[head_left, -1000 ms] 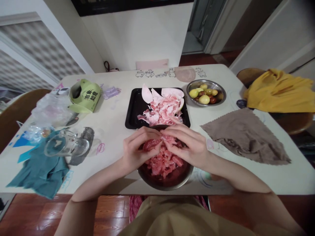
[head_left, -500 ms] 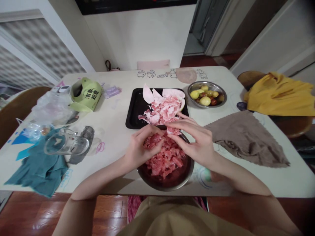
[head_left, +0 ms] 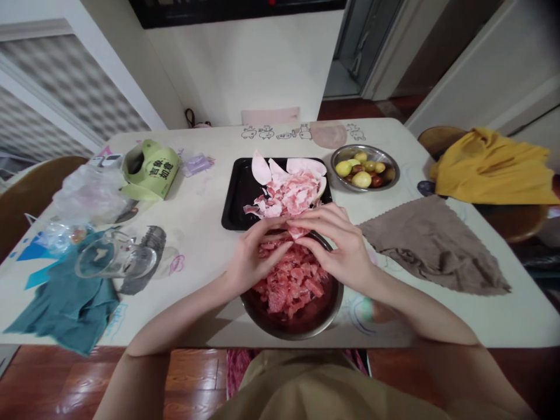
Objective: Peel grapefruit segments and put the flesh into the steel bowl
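Note:
Over the far side of a metal bowl [head_left: 336, 309], my left hand [head_left: 251, 259] and my right hand [head_left: 343, 248] meet fingertip to fingertip. Between them they pinch a small piece of pink pomelo [head_left: 297, 232], partly covered by my fingers. Loose red pomelo pulp [head_left: 291, 286] fills much of the bowl below. Just beyond stands a black tray [head_left: 238, 195], holding a heap of pale pink membrane scraps [head_left: 291, 195] and thick pieces of rind [head_left: 261, 169].
Behind my right hand stands a steel bowl of small fruits [head_left: 361, 179]; a brown cloth [head_left: 437, 251] lies to its right. On the left are a glass pitcher [head_left: 109, 256], a teal cloth [head_left: 70, 297], a plastic bag [head_left: 90, 189] and a green paper container [head_left: 153, 169].
Both hands have drawn closer together, the right one shifting slightly left. The pomelo piece is now pinched between the fingertips of both. The whole view has shifted a little.

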Tool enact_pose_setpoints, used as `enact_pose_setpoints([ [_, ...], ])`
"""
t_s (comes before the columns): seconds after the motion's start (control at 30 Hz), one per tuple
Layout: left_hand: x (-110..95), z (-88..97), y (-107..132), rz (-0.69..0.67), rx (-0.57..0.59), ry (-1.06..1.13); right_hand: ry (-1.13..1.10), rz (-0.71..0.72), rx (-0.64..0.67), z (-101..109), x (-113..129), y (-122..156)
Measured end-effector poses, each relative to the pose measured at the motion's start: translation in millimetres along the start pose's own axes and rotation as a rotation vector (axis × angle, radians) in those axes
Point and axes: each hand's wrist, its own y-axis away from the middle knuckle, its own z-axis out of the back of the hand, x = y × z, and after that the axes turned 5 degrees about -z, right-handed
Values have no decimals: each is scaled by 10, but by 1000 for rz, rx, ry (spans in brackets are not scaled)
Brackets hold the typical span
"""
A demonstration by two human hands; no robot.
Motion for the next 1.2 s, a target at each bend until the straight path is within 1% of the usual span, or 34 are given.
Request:
enact_pose_setpoints([
  [0.07,-34,28,1,-51,-46,-21,-14,-17,-17,-14,8,11],
  [0.2,-62,61,1,-220,-116,-131,-57,-60,-52,-47,34,35],
  [0.3,-73,73,-15,-273,-135,-163,-65,-32,-45,-58,50,36],
  [0.4,-92,84,-38,-280,-156,-198,36,39,-99,-53,69,30],
  [0.53,-129,96,-45,-258,-153,-248,229,183,-200,-37,101,47],
  [0.63,-153,100,-29,-268,-146,-304,374,247,-214,-25,125,69],
  [0.73,-168,101,-6,-304,-151,-333,450,285,-200,-25,142,81],
  [0.87,-187,101,14,-289,-140,-332,601,388,-257,-63,129,108],
  [0.93,-202,96,16,-276,-146,-324,625,435,-275,-87,112,129],
  [1.07,-234,84,18,-272,-151,-268,575,480,-288,-96,105,152],
  [1.2,-259,103,24,-287,-102,-216,686,549,-326,-67,128,141],
])
